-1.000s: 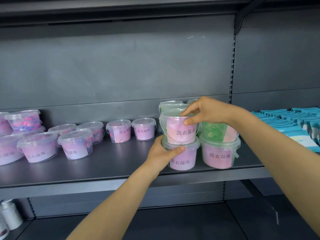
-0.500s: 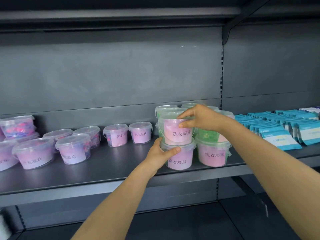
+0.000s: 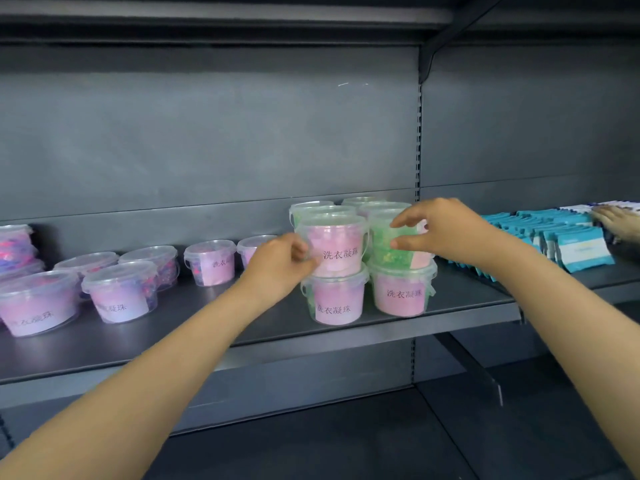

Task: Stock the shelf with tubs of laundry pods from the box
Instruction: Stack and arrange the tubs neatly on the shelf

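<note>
A pink-labelled tub of laundry pods (image 3: 335, 247) stands stacked on a second pink tub (image 3: 334, 299) near the front of the grey shelf (image 3: 242, 327). My left hand (image 3: 280, 265) touches the upper tub's left side with curled fingers. My right hand (image 3: 440, 233) hovers with fingers apart in front of a green tub (image 3: 384, 242), which sits on another pink tub (image 3: 401, 291). More stacked tubs stand behind these. The box is out of view.
Lower, wider tubs of pink and purple pods (image 3: 121, 296) line the shelf's left part. Teal packets (image 3: 568, 244) fill the neighbouring shelf at the right, where another person's hand (image 3: 620, 220) rests. A lower shelf (image 3: 311, 445) lies below.
My right hand has left the top of the upper pink tub and moved right to the green tub. My left hand has risen from the lower tub to the upper one.
</note>
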Demonstrator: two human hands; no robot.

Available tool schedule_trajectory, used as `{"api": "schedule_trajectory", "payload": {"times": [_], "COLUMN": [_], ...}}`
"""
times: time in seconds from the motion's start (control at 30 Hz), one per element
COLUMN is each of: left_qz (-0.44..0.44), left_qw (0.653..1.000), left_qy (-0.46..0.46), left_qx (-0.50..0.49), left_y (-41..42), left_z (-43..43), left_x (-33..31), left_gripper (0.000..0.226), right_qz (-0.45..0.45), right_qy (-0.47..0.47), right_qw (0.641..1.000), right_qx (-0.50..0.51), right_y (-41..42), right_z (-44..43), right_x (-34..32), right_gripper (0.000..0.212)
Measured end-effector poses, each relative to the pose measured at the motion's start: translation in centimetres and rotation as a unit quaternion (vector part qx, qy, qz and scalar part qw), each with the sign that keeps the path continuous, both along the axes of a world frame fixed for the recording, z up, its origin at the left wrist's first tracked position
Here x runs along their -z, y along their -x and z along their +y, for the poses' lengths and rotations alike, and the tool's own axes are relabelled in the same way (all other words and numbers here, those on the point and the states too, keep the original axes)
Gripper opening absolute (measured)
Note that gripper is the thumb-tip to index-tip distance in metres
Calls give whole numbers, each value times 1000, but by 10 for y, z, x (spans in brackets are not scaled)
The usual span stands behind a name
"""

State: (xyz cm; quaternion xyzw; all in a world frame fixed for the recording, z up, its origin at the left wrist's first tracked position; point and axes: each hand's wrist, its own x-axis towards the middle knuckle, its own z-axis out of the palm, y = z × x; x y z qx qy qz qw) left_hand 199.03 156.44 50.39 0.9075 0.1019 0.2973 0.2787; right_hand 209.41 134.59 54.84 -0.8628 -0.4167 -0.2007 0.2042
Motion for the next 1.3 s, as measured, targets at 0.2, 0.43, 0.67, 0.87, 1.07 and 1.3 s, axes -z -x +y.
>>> {"api": "schedule_trajectory", "payload": {"times": [0.2, 0.43, 0.67, 0.87, 1.07, 1.3], "left_qz": [-37, -57, 90, 183, 231, 308], "left_qw": [991, 974, 974, 947, 932, 926], "left_qy": [-122, -212, -206, -264, -277, -196], "left_qx": [29, 52, 30, 16, 42, 92], "left_y": [-9, -78, -129, -137, -136, -129], "left_z": [-38, -78, -98, -103, -102, -96], "left_x": [-42, -56, -58, -49, -61, -81], "left_gripper": [15, 28, 68, 69, 66, 70], "right_qz": [-28, 49, 271, 265, 300, 455], "right_qy": [-77, -239, -284, -340, -325, -281], "right_qw": [996, 970, 917, 898, 890, 815], "right_qx": [36, 22, -68, -84, -108, -225], "right_y": [-35, -73, -101, -100, -113, -131], "right_z": [-33, -28, -1, 17, 11, -14], "right_x": [46, 107, 128, 136, 134, 123], "right_gripper": [37, 59, 100, 89, 87, 94]}}
